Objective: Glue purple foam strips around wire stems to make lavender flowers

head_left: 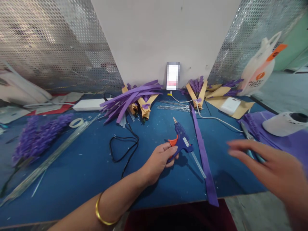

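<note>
My left hand [158, 162] grips the handle of a blue hot glue gun [181, 139] with an orange trigger, its nozzle pointing away from me and a clear glue stick poking out of its back. A long purple strip [203, 154] lies on the blue table [84, 166] just right of the gun. My right hand [269, 166] hovers at the right, blurred, fingers stretched out and holding nothing. It is over the table's right edge, near scissors [250, 141] lying on purple sheets.
A bundle of purple strips [130, 98], paper-wrapped purple flower cones [197, 91] and thin wires [173, 106] lie at the back. Purple flower stems [36, 136] and clear glue sticks [48, 160] sit left. A black cord [125, 144], a tape roll [286, 123] and a white bag [260, 70] are also there.
</note>
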